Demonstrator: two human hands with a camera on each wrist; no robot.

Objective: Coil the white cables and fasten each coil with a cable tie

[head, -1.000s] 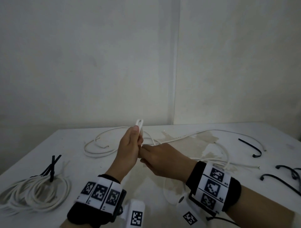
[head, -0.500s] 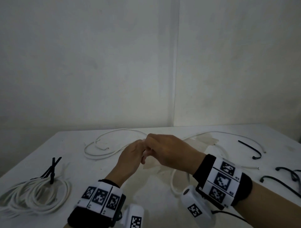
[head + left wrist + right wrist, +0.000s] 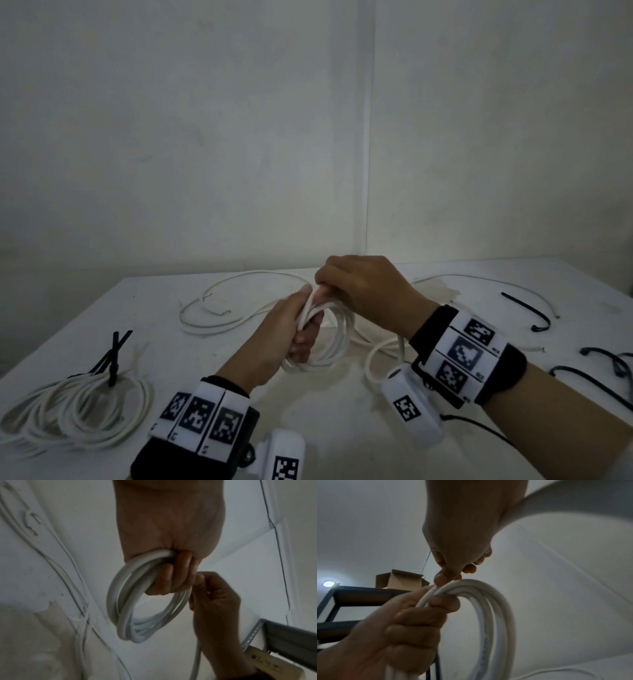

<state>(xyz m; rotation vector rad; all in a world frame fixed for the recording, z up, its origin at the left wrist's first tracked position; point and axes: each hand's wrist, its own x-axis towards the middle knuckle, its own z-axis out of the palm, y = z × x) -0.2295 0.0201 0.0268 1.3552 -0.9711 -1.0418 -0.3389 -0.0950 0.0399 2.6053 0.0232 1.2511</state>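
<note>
My left hand (image 3: 303, 330) grips a small coil of white cable (image 3: 334, 346) above the middle of the table; its fingers (image 3: 173, 577) are curled round several loops (image 3: 126, 605). Just above it, my right hand (image 3: 320, 290) pinches a strand of the same cable (image 3: 450, 586) at the top of the coil, thumb and fingertips together. The cable's free tail (image 3: 376, 353) runs down onto the table below my right wrist. In the right wrist view my left hand (image 3: 412, 622) holds the loops (image 3: 498, 608) upright.
A finished white coil (image 3: 75, 411) with a black tie (image 3: 113, 356) lies at the front left. Another loose white cable (image 3: 219, 308) lies behind my hands. Black cable ties (image 3: 529, 310) (image 3: 596, 373) lie at the right, near the table's edge (image 3: 582, 263).
My right hand has swung from beside the left hand up over it, bringing a strand round. The coil in my left hand now hangs as wider loops.
</note>
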